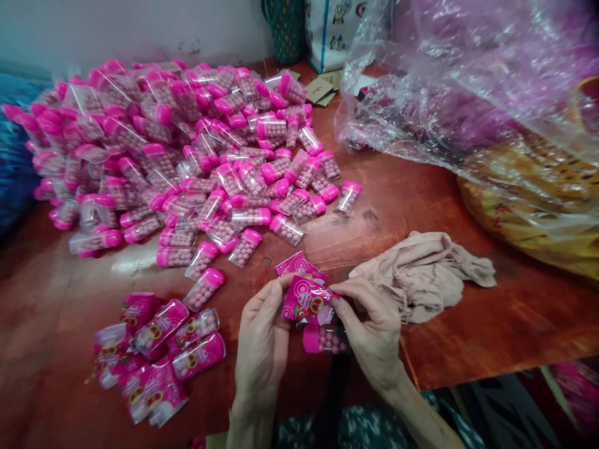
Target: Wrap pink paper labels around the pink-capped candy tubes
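Note:
Between my two hands is a printed pink plastic sleeve (306, 300). My left hand (264, 330) pinches its left side, and the fingers of my right hand (367, 324) grip its right edge. Just below the sleeve, a clear bottle with a pink cap and small pink balls (322, 338) lies near the table edge; whether my right hand touches it I cannot tell. Behind the held sleeve, another pink sleeve (302, 265) shows in part. To the left lies a small group of bottles covered in printed sleeves (161, 327).
A large heap of pink-capped bottles (163, 149) covers the back left of the wooden table (262, 399). A beige cloth (421, 274) lies to the right. Beyond it, a clear plastic bag (421, 112) hangs over a yellow basket (538, 206). Cardboard pieces (321, 90) lie at the back.

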`<action>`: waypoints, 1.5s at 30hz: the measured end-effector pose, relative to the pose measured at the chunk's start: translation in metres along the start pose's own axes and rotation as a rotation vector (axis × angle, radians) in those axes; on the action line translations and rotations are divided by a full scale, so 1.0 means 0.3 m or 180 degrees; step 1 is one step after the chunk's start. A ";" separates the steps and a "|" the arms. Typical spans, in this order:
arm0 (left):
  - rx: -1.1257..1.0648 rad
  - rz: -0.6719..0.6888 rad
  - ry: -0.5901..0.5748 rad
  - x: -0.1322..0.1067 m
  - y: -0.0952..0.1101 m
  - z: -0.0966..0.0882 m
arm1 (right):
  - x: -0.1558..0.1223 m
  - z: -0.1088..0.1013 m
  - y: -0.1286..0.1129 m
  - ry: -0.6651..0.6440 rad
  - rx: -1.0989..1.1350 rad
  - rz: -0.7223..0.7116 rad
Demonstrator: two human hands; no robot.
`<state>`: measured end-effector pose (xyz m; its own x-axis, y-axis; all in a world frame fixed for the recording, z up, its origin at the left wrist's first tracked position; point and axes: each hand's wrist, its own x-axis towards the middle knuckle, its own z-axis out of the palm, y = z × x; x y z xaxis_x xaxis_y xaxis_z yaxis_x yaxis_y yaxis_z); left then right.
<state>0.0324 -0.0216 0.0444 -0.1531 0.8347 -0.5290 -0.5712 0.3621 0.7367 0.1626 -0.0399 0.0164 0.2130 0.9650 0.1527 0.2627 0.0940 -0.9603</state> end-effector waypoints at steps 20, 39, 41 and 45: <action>0.0658 -0.0275 0.0101 -0.004 0.010 -0.023 | -0.003 -0.010 -0.002 0.0063 0.0194 -0.0037; 0.0125 -0.0766 -0.0171 0.002 -0.010 -0.044 | -0.028 0.015 0.015 0.0035 0.0530 0.1051; 0.0166 -0.0787 -0.0204 0.005 -0.005 -0.049 | -0.026 0.016 0.017 -0.0043 0.0662 0.1163; 0.0226 -0.0817 -0.0221 0.011 -0.001 -0.058 | -0.020 0.015 0.021 -0.0172 0.0969 0.1351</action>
<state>0.0181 -0.0260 0.0351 0.0466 0.7374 -0.6738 -0.5259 0.5916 0.6111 0.1589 -0.0440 0.0086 0.1902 0.9441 -0.2693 -0.1233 -0.2492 -0.9606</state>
